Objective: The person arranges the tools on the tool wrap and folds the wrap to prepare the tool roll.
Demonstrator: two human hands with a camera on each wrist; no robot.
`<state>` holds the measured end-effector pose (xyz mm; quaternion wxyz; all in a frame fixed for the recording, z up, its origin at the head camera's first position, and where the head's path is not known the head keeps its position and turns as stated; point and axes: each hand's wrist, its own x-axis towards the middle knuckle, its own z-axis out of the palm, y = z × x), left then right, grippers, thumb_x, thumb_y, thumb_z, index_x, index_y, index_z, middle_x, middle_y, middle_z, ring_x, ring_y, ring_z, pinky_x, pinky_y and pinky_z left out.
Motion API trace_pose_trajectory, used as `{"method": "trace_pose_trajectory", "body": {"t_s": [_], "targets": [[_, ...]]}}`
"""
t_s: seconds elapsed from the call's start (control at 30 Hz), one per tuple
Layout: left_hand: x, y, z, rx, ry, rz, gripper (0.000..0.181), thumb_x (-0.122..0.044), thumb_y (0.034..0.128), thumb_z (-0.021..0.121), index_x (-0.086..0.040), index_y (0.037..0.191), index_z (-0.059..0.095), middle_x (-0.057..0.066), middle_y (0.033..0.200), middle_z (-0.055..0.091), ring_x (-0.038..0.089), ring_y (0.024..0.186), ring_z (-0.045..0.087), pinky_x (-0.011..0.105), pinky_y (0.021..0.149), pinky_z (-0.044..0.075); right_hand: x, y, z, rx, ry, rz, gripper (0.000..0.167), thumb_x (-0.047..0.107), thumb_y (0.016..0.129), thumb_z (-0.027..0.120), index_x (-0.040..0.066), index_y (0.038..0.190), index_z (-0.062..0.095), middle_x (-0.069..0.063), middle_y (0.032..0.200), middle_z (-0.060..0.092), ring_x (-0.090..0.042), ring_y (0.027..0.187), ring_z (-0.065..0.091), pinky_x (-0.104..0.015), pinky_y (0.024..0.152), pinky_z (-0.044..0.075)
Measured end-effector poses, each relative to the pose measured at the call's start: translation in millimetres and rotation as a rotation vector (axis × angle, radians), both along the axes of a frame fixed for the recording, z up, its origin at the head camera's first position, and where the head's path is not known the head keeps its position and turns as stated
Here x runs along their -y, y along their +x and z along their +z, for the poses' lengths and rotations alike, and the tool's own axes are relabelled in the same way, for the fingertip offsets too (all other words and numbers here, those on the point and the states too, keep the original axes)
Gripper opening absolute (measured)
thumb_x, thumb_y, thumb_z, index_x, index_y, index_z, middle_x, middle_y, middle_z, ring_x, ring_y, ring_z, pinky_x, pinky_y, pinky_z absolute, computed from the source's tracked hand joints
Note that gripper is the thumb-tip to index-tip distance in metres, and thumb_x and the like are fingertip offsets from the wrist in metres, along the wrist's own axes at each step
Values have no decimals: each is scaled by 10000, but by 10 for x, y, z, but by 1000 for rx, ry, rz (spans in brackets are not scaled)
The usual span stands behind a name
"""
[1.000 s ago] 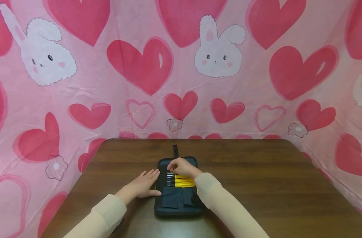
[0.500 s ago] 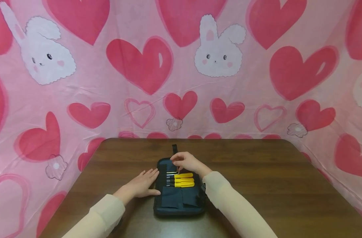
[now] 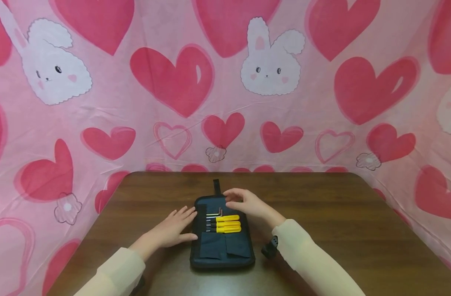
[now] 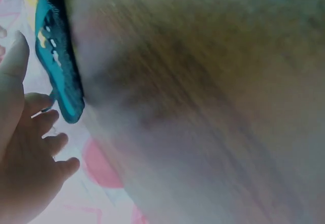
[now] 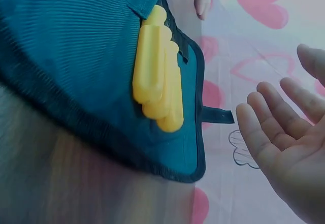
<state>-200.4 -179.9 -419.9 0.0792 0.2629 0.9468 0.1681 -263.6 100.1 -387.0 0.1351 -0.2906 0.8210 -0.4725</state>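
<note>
A dark blue zip-edged tool case (image 3: 210,201) lies spread flat on the table. Several screwdrivers with yellow handles (image 3: 228,224) sit side by side in its elastic band, with L-shaped hex keys (image 3: 215,214) above them. Along the case's left edge is my left hand (image 3: 171,229), its fingers spread and fingertips at the border; the left wrist view shows this hand (image 4: 30,158) holding nothing. My right hand (image 3: 250,204) hovers by the upper right corner with loosely bent fingers. Its palm (image 5: 292,148) is bare in the right wrist view.
Two fabric pockets (image 3: 212,245) cover the lower part of the case. A black strap (image 3: 216,187) sticks out from its far edge. The brown wooden table (image 3: 321,230) extends around it, with a pink heart-and-rabbit cloth (image 3: 225,98) hanging behind.
My right hand has let go of the hex keys and moved right, off the band, uncovering them and the screwdriver handles. The left hand stays at the left edge.
</note>
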Motion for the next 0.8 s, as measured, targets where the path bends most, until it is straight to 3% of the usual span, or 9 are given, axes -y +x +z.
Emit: {"method": "trace_pose_trajectory", "body": {"t_s": [0.2,0.37,0.6,0.8], "targets": [[13,105,34,-19,46,-6,822,-511,827,602,-67,1443,288,120,1478,262,367,1353,143,563,1046,121,-150,119,-4,-7,-3,15,502,259,864,653,94,1305,480,-159,1222,533,-275,1086,499,-457,923,407],[-5,187,31,-34,69,-53,845,-542,821,589,-89,1455,262,108,1491,236,334,1359,148,531,1056,130,-262,243,-10,-29,17,35,588,260,852,667,115,1362,412,-173,1322,460,-313,1195,431,-515,967,343],[9,312,25,-45,107,-129,847,-566,801,595,-106,1447,298,71,1476,284,274,1327,272,500,1002,296,-459,426,-68,3,62,68,716,279,837,683,108,1425,312,-136,1401,386,-336,1254,374,-541,955,339],[15,410,-11,-13,95,-173,893,-619,768,583,-110,1446,303,56,1460,318,257,1297,331,494,966,351,-588,530,-139,14,90,136,684,236,822,708,97,1398,366,-134,1348,446,-325,1222,411,-546,950,345]]}}
